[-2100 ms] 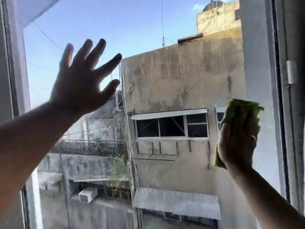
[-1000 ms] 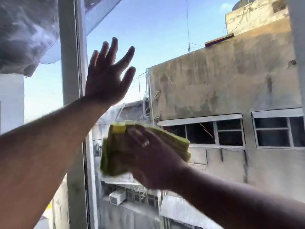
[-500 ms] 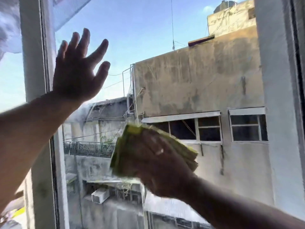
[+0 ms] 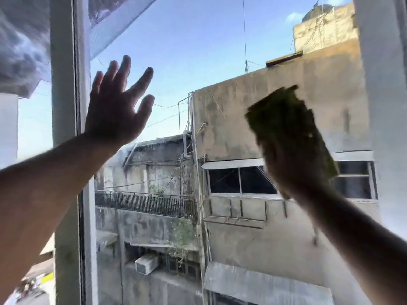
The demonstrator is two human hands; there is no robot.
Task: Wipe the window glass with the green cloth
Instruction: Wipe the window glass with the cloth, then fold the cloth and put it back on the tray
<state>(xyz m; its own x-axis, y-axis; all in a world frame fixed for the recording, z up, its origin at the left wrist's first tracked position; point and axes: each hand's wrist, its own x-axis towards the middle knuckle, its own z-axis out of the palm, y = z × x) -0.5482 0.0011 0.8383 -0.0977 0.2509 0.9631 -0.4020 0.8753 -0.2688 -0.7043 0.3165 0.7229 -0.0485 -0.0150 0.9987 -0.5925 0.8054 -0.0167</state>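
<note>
The window glass [image 4: 198, 51] fills the view, with sky and worn concrete buildings behind it. My left hand [image 4: 116, 108] is spread flat against the glass at the upper left, fingers apart, holding nothing. My right hand [image 4: 293, 159] presses the folded green cloth [image 4: 275, 106] onto the glass at the middle right. The cloth sticks out above and to the right of the hand and looks blurred with motion. Most of the cloth lies hidden under my palm.
A grey vertical window frame [image 4: 63, 150] stands just left of my left hand, with another pane beyond it. A pale frame or wall edge [image 4: 383, 106] runs down the right side close to the cloth.
My right hand with the cloth has swept from the lower middle of the pane up and to the right. My left hand stays flat on the glass.
</note>
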